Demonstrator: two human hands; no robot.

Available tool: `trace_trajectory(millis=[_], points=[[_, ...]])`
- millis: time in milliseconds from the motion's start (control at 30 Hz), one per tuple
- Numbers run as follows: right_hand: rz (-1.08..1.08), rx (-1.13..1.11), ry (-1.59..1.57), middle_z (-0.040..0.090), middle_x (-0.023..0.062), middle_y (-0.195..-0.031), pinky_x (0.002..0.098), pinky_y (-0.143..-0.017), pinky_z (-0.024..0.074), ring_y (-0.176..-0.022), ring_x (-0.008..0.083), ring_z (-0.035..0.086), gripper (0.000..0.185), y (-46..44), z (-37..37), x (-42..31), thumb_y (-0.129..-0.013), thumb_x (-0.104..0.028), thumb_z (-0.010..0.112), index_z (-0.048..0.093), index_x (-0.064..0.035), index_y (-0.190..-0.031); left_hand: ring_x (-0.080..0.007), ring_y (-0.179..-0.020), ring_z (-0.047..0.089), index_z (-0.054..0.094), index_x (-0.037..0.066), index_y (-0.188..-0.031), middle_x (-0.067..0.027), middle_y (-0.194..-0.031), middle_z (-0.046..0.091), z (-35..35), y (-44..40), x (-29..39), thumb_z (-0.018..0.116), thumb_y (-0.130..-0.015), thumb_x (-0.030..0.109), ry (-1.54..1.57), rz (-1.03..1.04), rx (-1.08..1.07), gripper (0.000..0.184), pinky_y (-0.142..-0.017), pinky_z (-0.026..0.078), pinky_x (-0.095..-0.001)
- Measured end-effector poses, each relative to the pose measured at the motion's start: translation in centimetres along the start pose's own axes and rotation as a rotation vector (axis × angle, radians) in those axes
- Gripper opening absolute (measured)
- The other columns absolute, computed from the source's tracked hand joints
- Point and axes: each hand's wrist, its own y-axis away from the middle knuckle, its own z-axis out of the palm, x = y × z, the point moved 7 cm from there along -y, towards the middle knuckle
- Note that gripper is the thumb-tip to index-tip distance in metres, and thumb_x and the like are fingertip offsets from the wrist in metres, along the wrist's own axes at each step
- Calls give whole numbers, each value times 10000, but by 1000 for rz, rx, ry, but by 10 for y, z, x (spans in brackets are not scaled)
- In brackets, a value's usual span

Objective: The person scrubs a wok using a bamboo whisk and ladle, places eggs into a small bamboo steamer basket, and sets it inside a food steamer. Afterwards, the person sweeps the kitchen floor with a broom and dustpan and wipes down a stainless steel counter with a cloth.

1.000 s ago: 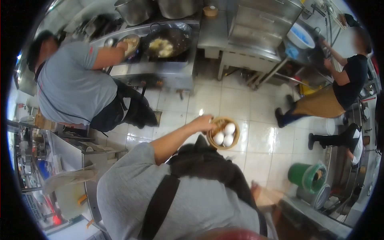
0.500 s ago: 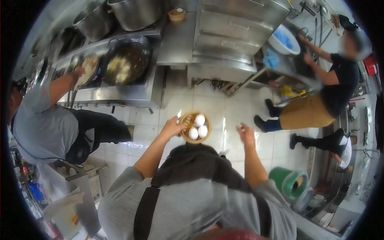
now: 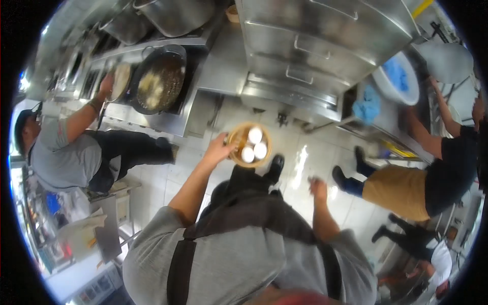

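My left hand (image 3: 220, 148) grips the left rim of a round bamboo steamer basket (image 3: 235, 156), held in front of my body above the floor. Inside it lie three white round items (image 3: 254, 135), with something brownish along the left side. My right hand (image 3: 318, 188) hangs apart to the right of the basket, touching nothing that shows; motion smears its fingers. A metal steam cabinet (image 3: 310, 51) with handled drawers stands ahead of me.
On the stove at the left, a wok (image 3: 161, 79) holds frying food beside a co-worker (image 3: 66, 157). Another co-worker (image 3: 401, 188) stands at the right near a white tub (image 3: 410, 94) with blue contents. A third person (image 3: 417, 244) is farther right.
The steel cabinet looks larger and nearer than before. The steamer basket remains in my left hand, slightly higher in view. My right hand, hidden earlier, came into view and now hangs lower.
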Motion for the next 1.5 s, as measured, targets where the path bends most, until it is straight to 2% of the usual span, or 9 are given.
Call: trace_trajectory(millis=[67, 200, 367, 533, 633, 733, 1033, 1333, 1500], points=[[-120, 195, -104, 665, 175, -905, 374, -733, 503, -831, 292, 651, 432, -67, -39, -53, -870, -376, 528, 619, 4, -1054, -233, -718, 662, 483, -43, -1184, -219, -908, 633, 2, 5, -8, 658, -768, 212, 87, -37, 15, 518, -584, 559, -326], [-233, 184, -514, 660, 148, -846, 329, -617, 509, -682, 197, 645, 421, -126, -147, -208, -902, -388, 494, 617, 4, -994, -240, -694, 658, 479, -59, -1182, -213, -889, 633, 4, 17, -5, 643, -761, 174, 274, -82, 76, 508, -560, 554, -321], [-209, 88, -1136, 634, 110, -852, 306, -497, 491, -655, 203, 633, 330, -193, -167, -294, -929, -321, 479, 543, -4, -998, -224, -616, 647, 486, -46, -1176, -191, -793, 643, -2, 55, -13, 633, -755, 163, 245, -186, 303, 492, -531, 541, -315], [-173, 41, -1305, 620, 99, -753, 322, -483, 483, -609, 212, 622, 200, -227, -151, -300, -903, -237, 500, 509, -42, -859, -220, -605, 648, 489, -34, -1179, -177, -744, 645, 7, 82, -36, 647, -764, 168, 329, -296, 412, 488, -525, 544, -325], [-139, 16, -1265, 616, 98, -737, 318, -480, 480, -590, 208, 614, 158, -234, -155, -301, -880, -198, 505, 515, -43, -847, -250, -708, 647, 484, -25, -1225, -206, -885, 631, 14, 96, -42, 607, -752, 108, 366, -422, 389, 507, -575, 564, -330], [-102, 23, -1247, 612, 97, -722, 324, -470, 479, -581, 208, 608, 147, -225, -160, -302, -868, -185, 500, 518, -44, -830, -213, -595, 641, 492, -39, -1187, -174, -725, 644, 12, 109, -53, 645, -750, 178, 313, -373, 396, 511, -529, 526, -318], [-137, 80, -1236, 567, 103, -658, 339, -453, 482, -542, 213, 573, 230, -242, -127, -268, -881, -225, 445, 509, -30, -778, -199, -632, 637, 489, -47, -1175, -167, -774, 646, -12, 137, -79, 621, -763, 155, 331, -303, 399, 477, -533, 513, -313], [-110, 251, -1150, 543, 72, -555, 314, -447, 435, -495, 185, 553, 254, -103, -103, -251, -861, -231, 468, 549, -51, -701, -198, -769, 618, 468, -40, -1230, -172, -934, 629, -41, 122, -110, 584, -733, 97, 432, -269, 272, 528, -657, 514, -310], [-89, 278, -1132, 549, 95, -592, 313, -460, 445, -499, 191, 550, 211, -32, -84, -243, -824, -185, 469, 537, -12, -727, -217, -785, 618, 455, -40, -1244, -191, -941, 615, -68, 102, -93, 572, -738, 136, 367, -165, 209, 549, -616, 524, -317]])
